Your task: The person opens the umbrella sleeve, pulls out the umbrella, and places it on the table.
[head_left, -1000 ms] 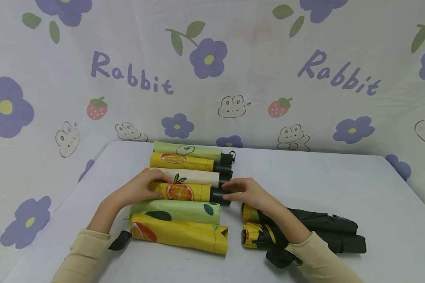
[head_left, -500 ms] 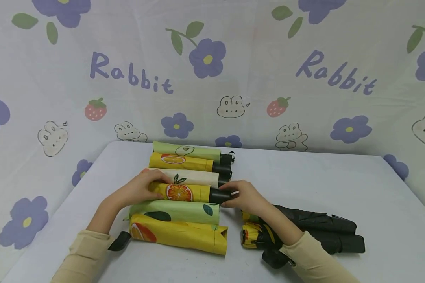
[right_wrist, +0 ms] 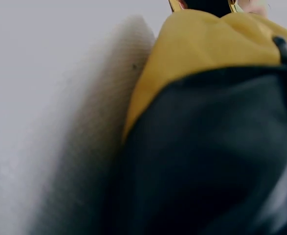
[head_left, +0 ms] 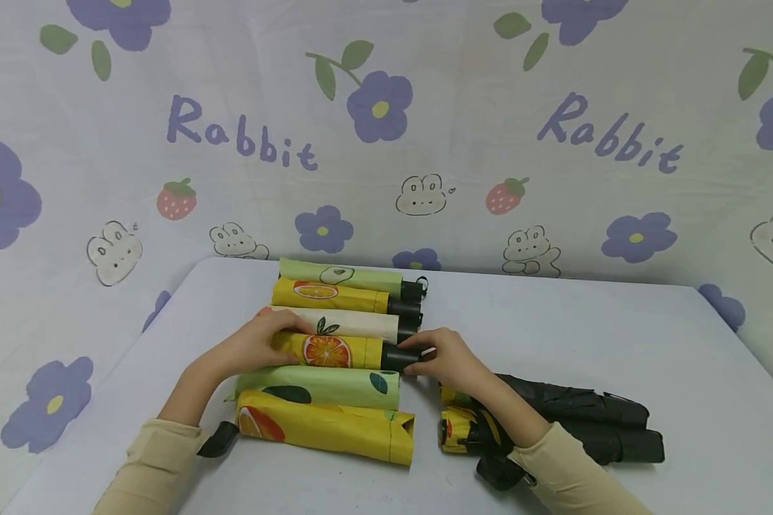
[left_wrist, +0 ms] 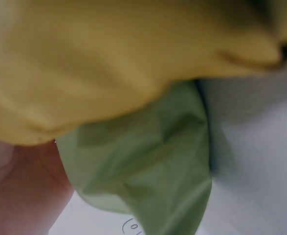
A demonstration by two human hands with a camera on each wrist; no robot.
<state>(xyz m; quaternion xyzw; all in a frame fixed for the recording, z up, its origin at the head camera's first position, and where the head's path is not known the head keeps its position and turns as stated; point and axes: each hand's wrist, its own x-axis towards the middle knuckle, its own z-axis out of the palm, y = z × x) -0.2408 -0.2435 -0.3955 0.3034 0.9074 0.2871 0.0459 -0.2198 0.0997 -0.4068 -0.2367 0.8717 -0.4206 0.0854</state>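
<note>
A yellow folded umbrella with an orange-slice print (head_left: 364, 352) lies across the table in a row of others. My left hand (head_left: 258, 345) grips its left end, thumb on the near side and fingers over the far side. At its right end, my right hand (head_left: 447, 360) pinches the black handle (head_left: 396, 357) between thumb and fingers. Just behind lies a cream umbrella (head_left: 361, 323). Right in front is a light green sleeve with leaf prints (head_left: 351, 386), then a yellow sleeve (head_left: 335, 429). In the left wrist view, yellow cloth (left_wrist: 94, 63) hangs over green cloth (left_wrist: 148, 156).
Farther back lie another yellow umbrella (head_left: 354, 296) and a green avocado-print umbrella (head_left: 373, 277). Two black folded umbrellas (head_left: 592, 404) with yellow ends lie under and beside my right forearm; one fills the right wrist view as black cloth (right_wrist: 211, 147). A patterned curtain (head_left: 464, 107) hangs behind the table.
My right hand has come down and closed its thumb and fingers on the black handle of the yellow umbrella. The left hand keeps its hold, and the umbrellas lie where they were.
</note>
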